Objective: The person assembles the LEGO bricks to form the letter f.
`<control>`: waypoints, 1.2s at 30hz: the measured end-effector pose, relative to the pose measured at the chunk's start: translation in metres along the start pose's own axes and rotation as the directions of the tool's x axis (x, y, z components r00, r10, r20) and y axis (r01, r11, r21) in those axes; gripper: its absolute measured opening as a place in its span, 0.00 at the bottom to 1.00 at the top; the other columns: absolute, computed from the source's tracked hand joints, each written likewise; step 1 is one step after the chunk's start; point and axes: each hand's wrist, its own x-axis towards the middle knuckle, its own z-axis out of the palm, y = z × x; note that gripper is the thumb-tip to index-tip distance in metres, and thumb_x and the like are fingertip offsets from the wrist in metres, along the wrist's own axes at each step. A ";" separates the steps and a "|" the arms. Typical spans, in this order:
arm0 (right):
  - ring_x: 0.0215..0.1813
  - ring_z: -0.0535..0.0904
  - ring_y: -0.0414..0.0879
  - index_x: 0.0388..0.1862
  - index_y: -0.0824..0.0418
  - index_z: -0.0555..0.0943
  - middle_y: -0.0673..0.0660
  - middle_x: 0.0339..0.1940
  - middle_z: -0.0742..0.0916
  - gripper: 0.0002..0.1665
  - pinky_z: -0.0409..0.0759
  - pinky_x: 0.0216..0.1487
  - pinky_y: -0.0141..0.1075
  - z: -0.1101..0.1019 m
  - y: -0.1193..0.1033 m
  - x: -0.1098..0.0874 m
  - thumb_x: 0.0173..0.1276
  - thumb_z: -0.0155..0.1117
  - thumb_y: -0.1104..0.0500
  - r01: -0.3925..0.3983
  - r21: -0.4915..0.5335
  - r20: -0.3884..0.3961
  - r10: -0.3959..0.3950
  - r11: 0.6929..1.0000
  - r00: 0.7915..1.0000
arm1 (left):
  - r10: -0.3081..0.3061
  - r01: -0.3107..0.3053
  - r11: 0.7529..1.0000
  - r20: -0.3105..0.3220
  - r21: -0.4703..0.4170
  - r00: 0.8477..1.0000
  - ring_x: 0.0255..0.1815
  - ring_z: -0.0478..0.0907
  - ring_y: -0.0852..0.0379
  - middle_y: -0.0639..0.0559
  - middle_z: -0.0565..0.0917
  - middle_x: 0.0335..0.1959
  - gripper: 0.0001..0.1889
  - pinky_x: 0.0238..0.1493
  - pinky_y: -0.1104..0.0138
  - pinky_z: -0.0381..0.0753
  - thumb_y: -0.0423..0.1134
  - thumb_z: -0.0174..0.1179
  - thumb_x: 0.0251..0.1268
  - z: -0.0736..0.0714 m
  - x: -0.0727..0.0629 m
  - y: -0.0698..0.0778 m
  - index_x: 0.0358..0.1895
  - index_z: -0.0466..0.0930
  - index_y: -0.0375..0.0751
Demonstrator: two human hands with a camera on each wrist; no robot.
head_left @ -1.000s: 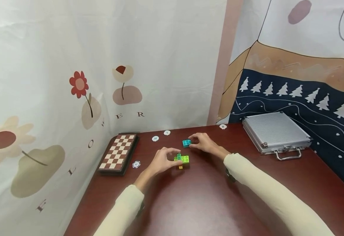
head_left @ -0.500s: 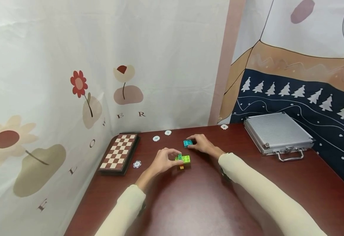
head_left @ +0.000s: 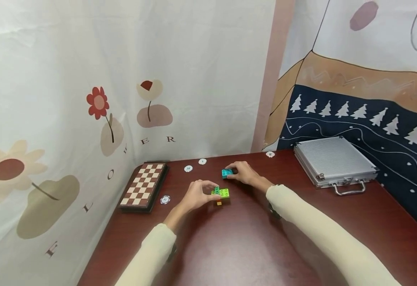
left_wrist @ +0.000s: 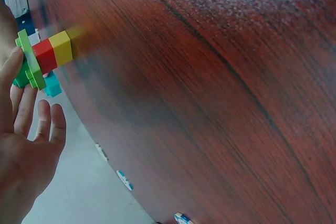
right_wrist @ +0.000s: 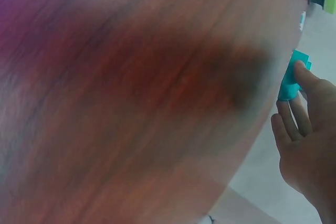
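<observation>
In the head view my left hand (head_left: 195, 196) pinches a stack of toy building bricks between thumb and fingers. A lime green brick (head_left: 224, 193) spans the stack, and a darker green brick (head_left: 217, 190) sits on top of it. Beneath these, the left wrist view shows a red brick (left_wrist: 45, 56) and a yellow brick (left_wrist: 61, 49) at the bottom. Farther back, my right hand (head_left: 245, 173) grips a teal brick (head_left: 225, 173) by its right part, thumb on the near side, as the right wrist view confirms. The two hands stay apart; fingers partly cover both pieces.
A checkered board (head_left: 143, 186) lies at the table's left edge. Several numbered chips, one (head_left: 165, 199) beside the board and another (head_left: 188, 169) farther back, lie on the reddish-brown table (head_left: 229, 242). At the back right rests a silver case (head_left: 335, 161). Curtains hang behind.
My right hand has shifted slightly left and taken a fuller grip on the teal brick, its thumb now on the near side. My left hand and the stack have hardly moved.
</observation>
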 end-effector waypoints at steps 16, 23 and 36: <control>0.50 0.85 0.53 0.57 0.62 0.87 0.57 0.52 0.89 0.20 0.85 0.52 0.48 -0.037 -0.040 -0.029 0.67 0.76 0.60 0.201 0.029 -0.012 -0.201 0.979 0.979 | -0.026 0.026 1.000 0.000 -0.015 1.000 0.48 0.87 0.54 0.53 0.91 0.44 0.19 0.53 0.55 0.85 0.47 0.79 0.58 0.000 -0.001 -0.001 0.50 0.90 0.43; 0.48 0.85 0.51 0.56 0.61 0.87 0.54 0.50 0.89 0.20 0.85 0.51 0.46 -0.041 -0.058 -0.049 0.66 0.78 0.62 0.258 0.053 -0.003 -0.258 0.965 0.966 | -0.032 0.032 0.999 -0.004 0.001 0.999 0.48 0.87 0.54 0.54 0.91 0.44 0.18 0.52 0.56 0.85 0.48 0.79 0.57 0.001 0.000 -0.001 0.50 0.90 0.46; 0.49 0.85 0.45 0.57 0.60 0.87 0.54 0.48 0.88 0.20 0.85 0.52 0.43 -0.024 -0.070 -0.058 0.67 0.77 0.59 0.301 0.081 0.038 -0.305 0.950 0.952 | -0.015 0.015 1.000 -0.029 0.007 0.999 0.43 0.87 0.55 0.52 0.91 0.41 0.20 0.48 0.57 0.86 0.44 0.81 0.55 0.002 0.000 0.000 0.49 0.89 0.41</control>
